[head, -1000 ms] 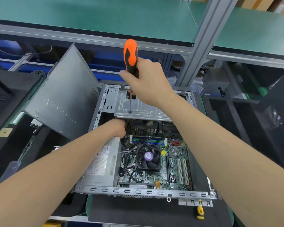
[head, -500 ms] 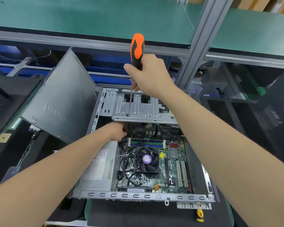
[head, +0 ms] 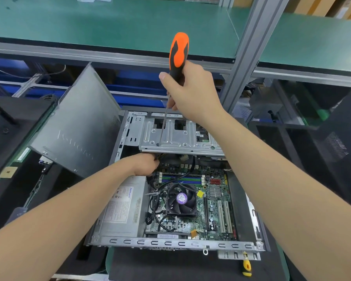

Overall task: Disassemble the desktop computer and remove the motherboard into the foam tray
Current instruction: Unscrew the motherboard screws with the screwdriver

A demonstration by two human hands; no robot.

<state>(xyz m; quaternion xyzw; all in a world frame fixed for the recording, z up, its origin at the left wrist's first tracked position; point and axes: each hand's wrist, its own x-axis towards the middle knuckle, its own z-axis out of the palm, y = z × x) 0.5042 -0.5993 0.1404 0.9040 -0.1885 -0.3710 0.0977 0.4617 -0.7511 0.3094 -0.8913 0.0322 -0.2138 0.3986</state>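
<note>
The right arm reaches forward over the case, wrist bent down. The right hand [head: 190, 92] is clenched round the lower handle of an orange-and-black screwdriver [head: 178, 51], thumb stretched out to the left of the handle. The tool stands nearly upright, leaning slightly right at the top, and its thin shaft runs down to a tip resting on the left part of the metal drive cage [head: 182, 138].

The left arm comes in from the lower left. The left hand [head: 146, 164] sits just under the cage's front edge, at the cables [head: 153, 201] beside the board's top-left corner. Its fingers are hidden there, so whether they hold anything cannot be told.

The motherboard [head: 213, 201] lies flat inside the open case [head: 170, 243], with its black fan [head: 181, 199] near the middle and the power supply [head: 122, 209] just to its left. A grey side panel [head: 75, 126] leans tilted against the case's left side. A small yellow screwdriver [head: 247, 266] lies on the dark mat [head: 160, 264] before the case's near right corner.
</note>
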